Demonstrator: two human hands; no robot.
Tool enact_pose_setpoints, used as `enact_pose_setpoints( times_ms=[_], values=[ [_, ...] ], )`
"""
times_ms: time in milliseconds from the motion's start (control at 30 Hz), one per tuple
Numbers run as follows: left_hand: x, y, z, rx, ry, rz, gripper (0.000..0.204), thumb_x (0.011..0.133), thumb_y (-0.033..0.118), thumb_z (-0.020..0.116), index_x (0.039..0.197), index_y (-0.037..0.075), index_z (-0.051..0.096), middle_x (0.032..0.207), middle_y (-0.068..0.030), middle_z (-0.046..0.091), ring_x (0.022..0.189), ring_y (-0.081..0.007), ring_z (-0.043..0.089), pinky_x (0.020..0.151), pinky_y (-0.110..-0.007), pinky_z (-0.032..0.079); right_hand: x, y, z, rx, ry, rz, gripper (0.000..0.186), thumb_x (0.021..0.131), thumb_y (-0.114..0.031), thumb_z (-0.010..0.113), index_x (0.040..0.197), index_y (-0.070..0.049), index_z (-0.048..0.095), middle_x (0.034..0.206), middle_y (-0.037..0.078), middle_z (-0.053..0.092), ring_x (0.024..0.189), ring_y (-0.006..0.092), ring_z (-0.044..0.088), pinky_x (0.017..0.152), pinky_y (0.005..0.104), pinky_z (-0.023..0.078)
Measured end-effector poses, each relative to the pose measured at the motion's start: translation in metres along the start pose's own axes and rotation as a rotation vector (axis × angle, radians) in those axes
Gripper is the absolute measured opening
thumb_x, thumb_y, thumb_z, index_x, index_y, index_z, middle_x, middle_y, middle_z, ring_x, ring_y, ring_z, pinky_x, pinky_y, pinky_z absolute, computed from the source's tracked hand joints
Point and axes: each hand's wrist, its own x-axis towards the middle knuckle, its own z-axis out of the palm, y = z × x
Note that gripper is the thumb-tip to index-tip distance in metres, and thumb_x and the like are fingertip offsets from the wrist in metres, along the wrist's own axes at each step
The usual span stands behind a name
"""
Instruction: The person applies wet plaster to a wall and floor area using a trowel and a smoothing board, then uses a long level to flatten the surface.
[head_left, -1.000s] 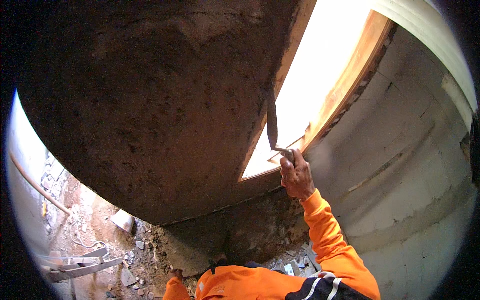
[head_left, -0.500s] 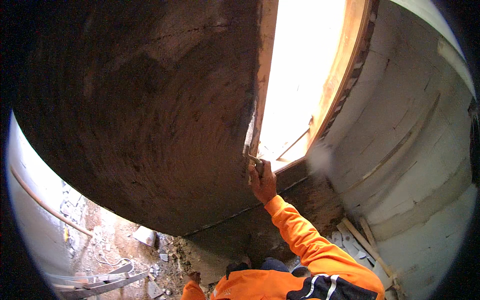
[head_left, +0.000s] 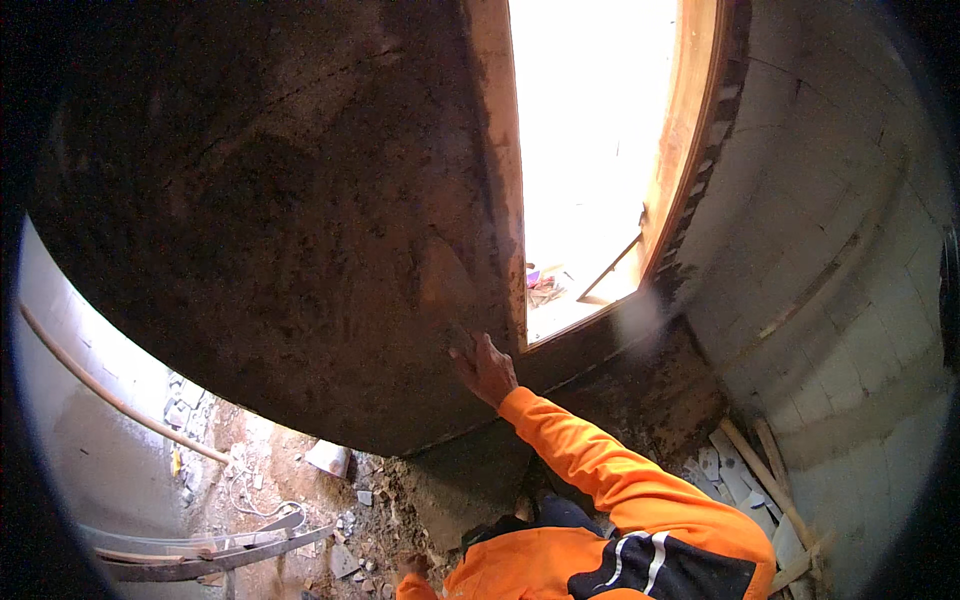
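A dark, freshly plastered wall (head_left: pixel 290 250) fills the upper left. My right hand (head_left: pixel 487 372), in an orange sleeve, is closed round the handle of a trowel. The pointed trowel blade (head_left: pixel 446 280) lies against the plaster, left of the wooden frame (head_left: pixel 507 180) of a bright opening. Its brownish face barely stands out from the wall. My left hand (head_left: pixel 413 566) hangs low by my body, near the bottom edge. It is small and dark there, and its fingers cannot be made out.
Rubble and broken pieces cover the ground at lower left, with a white bucket-like container (head_left: pixel 328 458), a long pole (head_left: pixel 120 400) and curved strips (head_left: pixel 210 565). Wooden poles (head_left: pixel 768 480) lean at lower right beside a grey block wall (head_left: pixel 830 340).
My right hand and the trowel have moved left from the frame's edge onto the plaster. The blade now shows its flat face rather than its edge. The view has shifted slightly.
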Motion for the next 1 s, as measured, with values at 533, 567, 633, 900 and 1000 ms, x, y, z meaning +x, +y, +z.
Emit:
enact_pose_setpoints(
  times_ms=[533, 567, 633, 900, 1000],
  values=[
    [-0.101, -0.077, 0.014, 0.074, 0.124, -0.212, 0.015, 0.083, 0.007, 0.053, 0.092, 0.001, 0.062, 0.076, -0.0125, 0.062, 0.058, -0.0226, 0.058, 0.052, -0.035, 0.048, 0.009, 0.036, 0.005, 0.083, 0.043, -0.016, 0.039, 0.084, -0.027, 0.06, 0.098, 0.0, 0.035, 0.071, 0.024, 0.056, 0.065, 0.0449, 0.056, 0.052, 0.049, 0.044],
    [-0.104, -0.079, 0.017, 0.077, 0.126, -0.217, 0.015, 0.083, 0.008, 0.053, 0.092, 0.001, 0.062, 0.076, -0.0124, 0.062, 0.058, -0.0226, 0.057, 0.052, -0.035, 0.048, 0.021, 0.047, 0.006, 0.066, 0.056, -0.005, 0.039, 0.084, -0.027, 0.06, 0.097, 0.001, 0.036, 0.071, 0.024, 0.056, 0.064, 0.0444, 0.056, 0.052, 0.0486, 0.044],
    [-0.11, -0.083, 0.027, 0.091, 0.122, -0.231, 0.015, 0.083, 0.009, 0.052, 0.092, 0.001, 0.062, 0.075, -0.0122, 0.062, 0.058, -0.0225, 0.057, 0.052, -0.035, 0.048, 0.022, 0.064, 0.011, 0.03, -0.01, 0.051, 0.039, 0.084, -0.027, 0.059, 0.097, 0.002, 0.037, 0.071, 0.023, 0.057, 0.064, 0.0438, 0.056, 0.052, 0.048, 0.044],
    [-0.133, -0.105, 0.038, 0.086, 0.149, -0.265, 0.016, 0.084, 0.012, 0.051, 0.092, 0.002, 0.061, 0.074, -0.0112, 0.061, 0.057, -0.022, 0.055, 0.051, -0.035, 0.046, 0.018, 0.03, -0.008, 0.196, 0.011, 0.063, 0.039, 0.083, -0.026, 0.061, 0.099, 0.001, 0.037, 0.069, 0.022, 0.057, 0.065, 0.0421, 0.058, 0.051, 0.0468, 0.044],
    [-0.14, -0.104, 0.039, 0.087, 0.153, -0.267, 0.017, 0.084, 0.014, 0.051, 0.092, 0.002, 0.061, 0.073, -0.0108, 0.06, 0.056, -0.0218, 0.055, 0.051, -0.036, 0.046, 0.054, 0.015, 0.005, 0.101, 0.181, -0.037, 0.04, 0.083, -0.024, 0.06, 0.102, 0.003, 0.037, 0.068, 0.02, 0.058, 0.065, 0.0405, 0.059, 0.051, 0.0445, 0.044]
  ],
)
